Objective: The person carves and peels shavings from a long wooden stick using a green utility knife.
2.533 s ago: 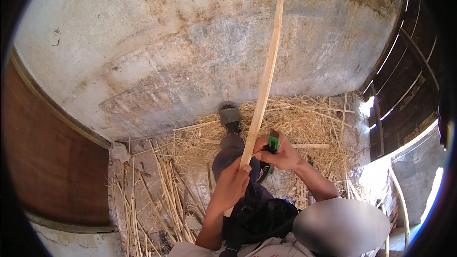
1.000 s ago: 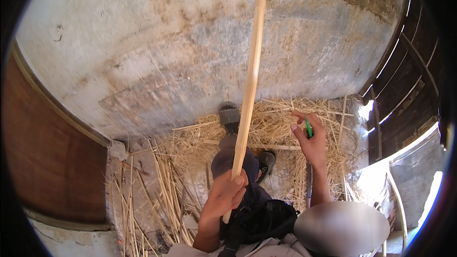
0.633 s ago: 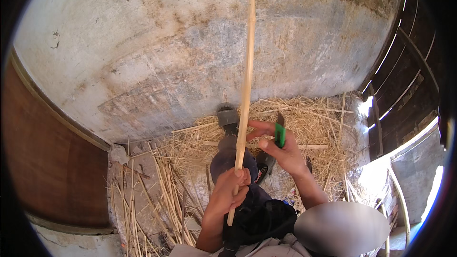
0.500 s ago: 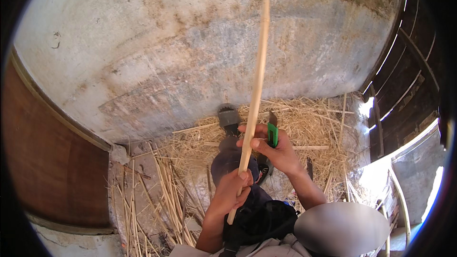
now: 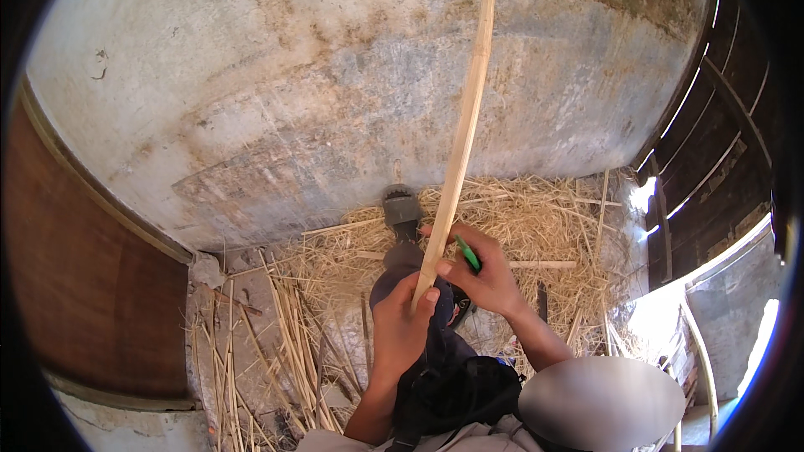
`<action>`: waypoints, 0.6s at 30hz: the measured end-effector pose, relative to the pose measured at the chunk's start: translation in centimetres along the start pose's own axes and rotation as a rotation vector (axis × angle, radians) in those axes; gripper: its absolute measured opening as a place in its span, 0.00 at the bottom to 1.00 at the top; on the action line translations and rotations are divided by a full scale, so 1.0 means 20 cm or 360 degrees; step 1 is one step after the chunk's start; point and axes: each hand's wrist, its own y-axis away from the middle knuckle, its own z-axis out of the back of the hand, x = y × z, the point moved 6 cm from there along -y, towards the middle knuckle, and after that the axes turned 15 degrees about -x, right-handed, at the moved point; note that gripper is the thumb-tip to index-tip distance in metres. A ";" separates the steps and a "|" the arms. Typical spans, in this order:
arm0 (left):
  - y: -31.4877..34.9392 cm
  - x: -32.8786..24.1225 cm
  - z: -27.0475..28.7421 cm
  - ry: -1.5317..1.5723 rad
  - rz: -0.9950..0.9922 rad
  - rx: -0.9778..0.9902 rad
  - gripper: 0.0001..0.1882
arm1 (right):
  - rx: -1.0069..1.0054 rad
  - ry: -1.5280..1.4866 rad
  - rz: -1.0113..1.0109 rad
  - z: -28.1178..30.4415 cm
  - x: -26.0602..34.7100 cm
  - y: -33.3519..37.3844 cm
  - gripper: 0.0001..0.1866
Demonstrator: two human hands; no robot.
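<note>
A long pale bamboo strip [image 5: 471,105] rises from my lap toward the wall, tilted slightly right at its top. My left hand [image 5: 399,336] is closed around its lower end, thumb on top. Just above, my right hand [image 5: 489,279] pinches the strip between thumb and fingers. That same hand keeps a green-handled utility knife [image 5: 468,254] tucked in its fingers; its blade is not clearly visible from this angle. My bent leg, in dark cloth, lies under the strip.
Straw-like shavings [image 5: 536,209] cover the floor by the stained wall [image 5: 335,75]. Several thin bamboo strips [image 5: 293,339] lie at the left. A brown door panel [image 5: 92,276] stands far left, dark wooden slats [image 5: 712,167] at the right. A black bag [image 5: 465,389] rests against my body.
The strip has turned about its length and its top has shifted right. My left hand has moved up to its lower end. The knife has turned in my right hand, its blade no longer showing clearly.
</note>
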 end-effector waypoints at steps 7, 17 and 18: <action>0.02 -0.02 0.05 -0.0005 -0.0040 -0.0078 0.15 | -0.0113 0.0330 0.0391 0.14 -0.03 0.10 0.20; 0.04 -0.11 0.08 -0.0033 -0.0028 -0.0153 0.17 | 0.0056 0.0645 0.0702 0.14 0.07 0.11 0.27; 0.04 -0.11 0.08 -0.0050 -0.0045 -0.0157 0.17 | 0.0033 0.0638 0.0722 0.14 0.07 0.12 0.28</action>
